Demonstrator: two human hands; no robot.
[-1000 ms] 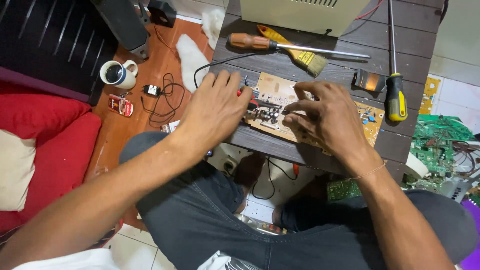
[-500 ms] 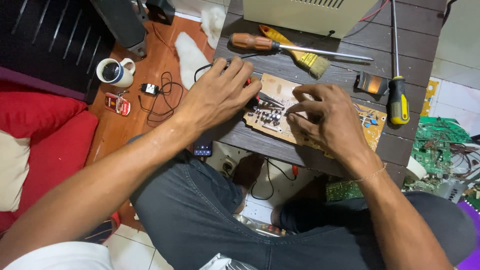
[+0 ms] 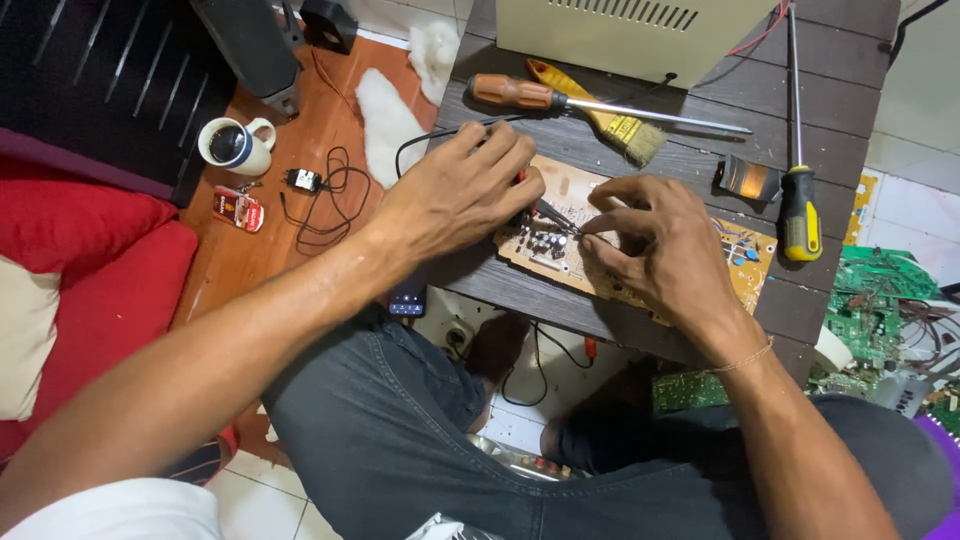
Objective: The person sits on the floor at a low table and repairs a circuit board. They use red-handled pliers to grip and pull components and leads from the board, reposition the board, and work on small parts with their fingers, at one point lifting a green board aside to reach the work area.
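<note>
At the middle of the frame, on the dark slatted table (image 3: 850,100), my left hand (image 3: 455,195) curls shut on a thin metal tool (image 3: 552,213) whose tip meets the small parts of the tan circuit board (image 3: 740,265). My right hand (image 3: 660,250) presses on the board with its fingers drawn together at that same spot; whether they pinch anything I cannot tell. A slip of the tip, I judge, could scrape neighbouring parts, because they crowd close. My own knuckles hide most of the work. Above lie an orange-handled screwdriver (image 3: 515,93) and a yellow brush (image 3: 625,130); to the right a yellow-and-black screwdriver (image 3: 800,215). Over at the upper left, a mug (image 3: 235,145) sits on the floor.
</note>
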